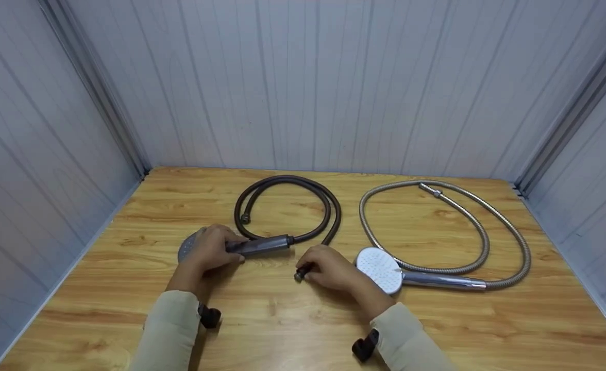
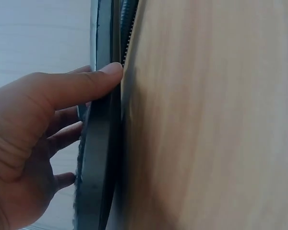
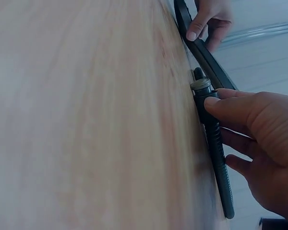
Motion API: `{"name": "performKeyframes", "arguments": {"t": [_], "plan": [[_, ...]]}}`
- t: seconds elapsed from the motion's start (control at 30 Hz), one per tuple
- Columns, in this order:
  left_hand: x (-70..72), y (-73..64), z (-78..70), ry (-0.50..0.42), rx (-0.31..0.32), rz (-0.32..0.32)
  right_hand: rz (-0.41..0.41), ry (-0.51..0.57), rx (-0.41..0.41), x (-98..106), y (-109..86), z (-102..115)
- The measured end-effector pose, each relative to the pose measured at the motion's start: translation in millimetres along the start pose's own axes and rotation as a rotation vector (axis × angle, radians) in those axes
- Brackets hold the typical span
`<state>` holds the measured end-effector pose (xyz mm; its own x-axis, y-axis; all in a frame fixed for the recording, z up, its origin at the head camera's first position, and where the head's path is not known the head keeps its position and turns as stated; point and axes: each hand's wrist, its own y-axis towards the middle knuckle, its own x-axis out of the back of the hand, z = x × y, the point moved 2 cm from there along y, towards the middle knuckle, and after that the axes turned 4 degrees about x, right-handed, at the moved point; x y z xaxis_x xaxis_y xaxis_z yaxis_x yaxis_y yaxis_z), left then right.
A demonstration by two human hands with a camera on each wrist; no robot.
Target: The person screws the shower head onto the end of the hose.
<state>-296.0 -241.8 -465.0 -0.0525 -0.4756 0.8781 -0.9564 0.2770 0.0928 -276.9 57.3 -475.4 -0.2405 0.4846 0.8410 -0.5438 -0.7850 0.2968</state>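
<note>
My left hand (image 1: 211, 248) grips the dark shower head (image 1: 262, 246), thumb on one side of the handle and fingers on the other. Its round spray face (image 1: 185, 248) shows partly at the left, the rest hidden by the hand. With thumb and fingers, my right hand (image 1: 331, 269) pinches the end of a dark flexible hose (image 1: 334, 226), its metal fitting (image 3: 200, 85) sticking out past the fingertips. That hose loops behind both hands, and a dark nut (image 1: 245, 218) lies inside the loop at its left. The handle's narrow end meets dark hose too.
Right of the right hand lies a chrome shower head (image 1: 444, 281) with a white spray face (image 1: 379, 270), close by the forearm. Its silver hose (image 1: 522, 242) coils behind it. Panelled walls (image 1: 303, 87) enclose the wooden table (image 1: 272, 319) at the back and sides.
</note>
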Motion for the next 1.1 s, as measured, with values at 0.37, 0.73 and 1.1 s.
{"name": "performKeyframes", "arguments": {"t": [0.37,0.73,1.1], "plan": [[-8.8,-13.7,5.2,-0.073,0.011,-0.067,0.019,-0.017,0.025,1.7,1.2,-0.2],[-12.5,-21.9,5.6,-0.128,-0.003,-0.08,0.018,-0.036,0.046,0.2,4.7,-0.5],[-14.1,-23.4,5.0,-0.121,0.01,-0.068,0.048,0.019,0.051,-2.3,5.6,3.1]]}}
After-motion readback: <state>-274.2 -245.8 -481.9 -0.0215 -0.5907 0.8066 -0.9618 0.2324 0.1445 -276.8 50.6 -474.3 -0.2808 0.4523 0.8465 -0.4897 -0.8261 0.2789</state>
